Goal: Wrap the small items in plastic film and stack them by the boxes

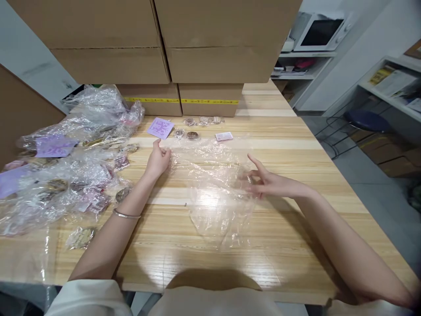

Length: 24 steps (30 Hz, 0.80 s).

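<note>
Your left hand [158,159]: your fingers are curled in a pinch on the left upper edge of the clear, crinkled plastic sheet [215,188]; a thin silver bangle [126,214] sits on that wrist.

Your right hand [268,182]: your fingers are spread and stretched out at the sheet's right edge. They lie over the film, and you cannot tell from here whether they grip it or only rest on it.

Clear plastic sheet: one, spread flat on the pale striped wooden table [296,149] between your two hands, its lower end reaching toward you.

Purple cards: you have one square lilac patterned card [160,127] just beyond your left hand, and three more lilac cards lie among the heap at your far left.

Small pink card: one pink-edged rectangular card [224,136] lies just past the sheet's far edge.

Round wrapped pieces: two small brownish discs in clear wrap [186,134] lie side by side between the lilac card and the pink card, and about three more sit in a row nearer the boxes.

Heap at your left: a pile of crumpled clear bags [82,145] holding small ornaments, too tangled to count.

Boxes: four brown cardboard cartons [213,48] are stacked at the far edge, two over two; the lower pair carries yellow tape.
</note>
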Tool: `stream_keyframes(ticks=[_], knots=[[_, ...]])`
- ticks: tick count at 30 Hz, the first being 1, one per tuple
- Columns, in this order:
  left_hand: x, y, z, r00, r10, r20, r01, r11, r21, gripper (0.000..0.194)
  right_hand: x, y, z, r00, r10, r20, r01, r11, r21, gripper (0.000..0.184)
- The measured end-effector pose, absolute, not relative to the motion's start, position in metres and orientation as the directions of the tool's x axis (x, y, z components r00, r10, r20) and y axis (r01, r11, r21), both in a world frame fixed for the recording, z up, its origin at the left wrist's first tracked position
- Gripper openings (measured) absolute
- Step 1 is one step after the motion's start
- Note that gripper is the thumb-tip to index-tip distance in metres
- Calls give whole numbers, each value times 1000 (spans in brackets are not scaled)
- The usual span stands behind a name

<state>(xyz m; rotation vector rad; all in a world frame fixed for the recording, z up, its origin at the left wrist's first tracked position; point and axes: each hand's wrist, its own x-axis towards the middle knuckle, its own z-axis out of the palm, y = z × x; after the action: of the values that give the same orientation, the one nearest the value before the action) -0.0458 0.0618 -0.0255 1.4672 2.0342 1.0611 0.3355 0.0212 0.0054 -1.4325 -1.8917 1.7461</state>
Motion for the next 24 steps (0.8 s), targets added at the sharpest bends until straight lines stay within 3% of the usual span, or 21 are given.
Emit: stream_keyframes(ticks=[3,5,7,9,11,14,16,19,21,24], knots=[[-26,43,-10,-280,860,427,891,67,449,73,324,18,-2,-476,755,-451,378,-288,-880,109],[-1,23,0,-126,884,451,948,-26,317,68,311,13,-8,-405,813,-418,241,-347,-907,117],[25,3,1,6,957,291,948,-98,302,64,298,7,-11,-319,875,-365,49,-369,-928,127],[46,-13,-8,112,994,19,939,-112,324,72,287,1,-11,-228,917,-329,-158,-368,-917,124],[57,-21,-22,152,974,-165,945,-94,312,82,280,-3,-9,-135,935,-329,-342,-356,-870,96],[59,-22,-38,156,969,-192,955,-98,281,86,276,-8,-9,-39,935,-353,-530,-319,-786,36],[57,-18,-42,159,972,-171,952,-105,288,85,273,-12,-13,-99,920,-380,-519,-374,-769,20],[54,-14,-43,158,976,-152,957,-114,266,83,269,-17,-23,-357,832,-425,-185,-508,-841,21],[52,-14,-44,178,974,-137,963,-144,230,82,270,-16,-28,-395,837,-378,44,-394,-918,26],[46,-14,-47,244,962,-123,957,-218,193,83,286,-7,-29,-196,959,-207,79,-195,-978,33]])
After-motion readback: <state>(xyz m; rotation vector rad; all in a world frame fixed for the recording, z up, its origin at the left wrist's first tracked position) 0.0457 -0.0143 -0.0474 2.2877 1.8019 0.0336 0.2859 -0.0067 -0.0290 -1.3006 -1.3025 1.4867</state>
